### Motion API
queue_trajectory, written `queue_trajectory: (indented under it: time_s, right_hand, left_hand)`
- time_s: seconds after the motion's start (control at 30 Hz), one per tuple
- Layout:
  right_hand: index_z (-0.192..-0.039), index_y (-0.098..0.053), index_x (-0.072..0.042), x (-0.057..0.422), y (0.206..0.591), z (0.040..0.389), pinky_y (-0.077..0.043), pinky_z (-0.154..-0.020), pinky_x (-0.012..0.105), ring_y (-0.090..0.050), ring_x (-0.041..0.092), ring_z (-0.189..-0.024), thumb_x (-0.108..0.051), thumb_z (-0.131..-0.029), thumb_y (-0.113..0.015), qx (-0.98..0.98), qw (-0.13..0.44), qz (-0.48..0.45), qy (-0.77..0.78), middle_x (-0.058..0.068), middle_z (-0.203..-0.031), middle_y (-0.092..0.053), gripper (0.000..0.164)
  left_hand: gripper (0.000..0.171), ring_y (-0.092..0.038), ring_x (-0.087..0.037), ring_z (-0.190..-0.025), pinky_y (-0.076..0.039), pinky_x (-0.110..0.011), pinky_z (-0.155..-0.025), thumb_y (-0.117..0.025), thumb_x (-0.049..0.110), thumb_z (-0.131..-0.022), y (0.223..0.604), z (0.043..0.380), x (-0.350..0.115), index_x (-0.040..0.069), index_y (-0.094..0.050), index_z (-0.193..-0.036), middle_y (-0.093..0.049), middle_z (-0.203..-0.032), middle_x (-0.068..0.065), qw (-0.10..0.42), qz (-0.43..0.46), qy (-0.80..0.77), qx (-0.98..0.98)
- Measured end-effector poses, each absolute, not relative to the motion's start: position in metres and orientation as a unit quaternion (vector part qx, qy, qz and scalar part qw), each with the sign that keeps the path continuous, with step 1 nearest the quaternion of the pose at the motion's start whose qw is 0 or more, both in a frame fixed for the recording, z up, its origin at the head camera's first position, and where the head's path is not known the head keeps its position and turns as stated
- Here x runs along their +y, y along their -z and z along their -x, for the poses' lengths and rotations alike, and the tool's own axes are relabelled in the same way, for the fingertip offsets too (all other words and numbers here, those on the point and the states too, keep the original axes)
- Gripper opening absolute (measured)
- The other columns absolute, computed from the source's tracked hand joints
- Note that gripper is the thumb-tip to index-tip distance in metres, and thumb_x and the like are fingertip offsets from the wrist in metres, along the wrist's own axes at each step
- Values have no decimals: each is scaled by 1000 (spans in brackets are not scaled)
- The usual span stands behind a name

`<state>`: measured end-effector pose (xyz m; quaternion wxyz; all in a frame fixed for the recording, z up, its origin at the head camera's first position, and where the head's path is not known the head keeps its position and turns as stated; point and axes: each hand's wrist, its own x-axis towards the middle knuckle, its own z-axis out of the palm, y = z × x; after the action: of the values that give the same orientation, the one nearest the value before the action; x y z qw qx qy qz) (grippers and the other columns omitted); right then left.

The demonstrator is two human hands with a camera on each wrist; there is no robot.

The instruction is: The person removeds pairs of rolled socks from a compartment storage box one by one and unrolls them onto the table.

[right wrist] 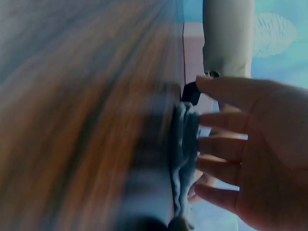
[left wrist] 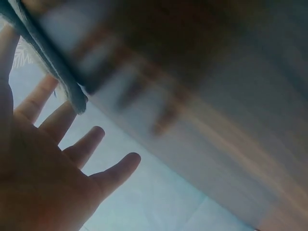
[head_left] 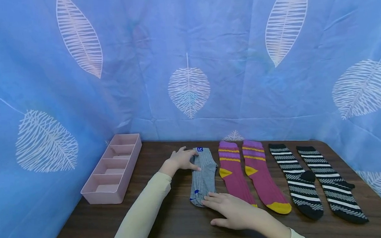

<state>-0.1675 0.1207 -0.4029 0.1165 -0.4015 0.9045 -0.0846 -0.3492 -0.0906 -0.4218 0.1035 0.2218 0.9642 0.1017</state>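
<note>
A grey pair of socks (head_left: 203, 173), laid one on the other with a blue tag at the cuff, lies on the dark wooden table. At its cuff end, my left hand (head_left: 183, 160) spreads its fingers, the thumb over the left edge. Those fingers (left wrist: 115, 173) look straight and splayed beside the sock edge (left wrist: 72, 94) in the left wrist view. By the toe end, my right hand (head_left: 231, 209) reaches in from the right, fingertips right at the fabric. Its fingers look nearly straight in the right wrist view, next to the stacked sock layers (right wrist: 183, 154).
Left of the socks stands a pink divided box (head_left: 123, 182) with several compartments. To the right lie two magenta socks (head_left: 263, 179) with yellow heels, then two black-and-white striped socks (head_left: 333, 183). A blue leaf-patterned cloth (head_left: 186, 34) hangs behind the table.
</note>
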Motion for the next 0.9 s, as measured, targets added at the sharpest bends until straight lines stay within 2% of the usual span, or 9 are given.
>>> queue_trajectory:
  time_s: [0.17,0.4,0.53,0.7,0.9]
  right_hand:
    - [-147,-44,-29,132,404,168,-42,-107,52,-42,25,-141,-45,-98,-53,892,123,424,102,1,-154,-41,52]
    - [-146,-47,-22,131,406,171,-43,-108,47,-43,20,-140,-41,-100,-50,897,125,414,95,-1,-154,-42,49]
    - [-146,-47,-20,132,407,173,-43,-108,46,-43,20,-140,-36,-102,-48,893,120,422,103,-1,-154,-42,47]
    - [-146,-46,-19,133,406,174,-42,-109,45,-42,19,-141,-34,-103,-46,891,126,418,122,-3,-154,-41,45]
    - [-146,-46,-16,138,407,176,-42,-109,44,-42,21,-141,-29,-104,-45,880,137,425,161,1,-155,-40,44]
  left_hand:
    - [76,-17,-34,-151,-19,-67,-114,-69,64,-79,423,352,-90,30,-46,-143,-41,-154,1,109,-225,-112,962]
    - [84,-16,-35,-151,-19,-69,-113,-69,61,-80,423,354,-88,33,-34,-151,-33,-159,2,111,-244,-112,957]
    - [84,-13,-32,-152,-20,-67,-113,-68,61,-81,421,353,-86,30,-35,-152,-28,-161,1,110,-248,-93,958]
    - [87,-12,-29,-153,-23,-66,-113,-69,59,-81,420,349,-82,23,-34,-152,-25,-162,0,85,-259,-78,959]
    - [93,-15,-28,-152,-26,-66,-112,-71,59,-80,422,347,-78,20,-31,-154,-20,-164,1,51,-277,-73,957]
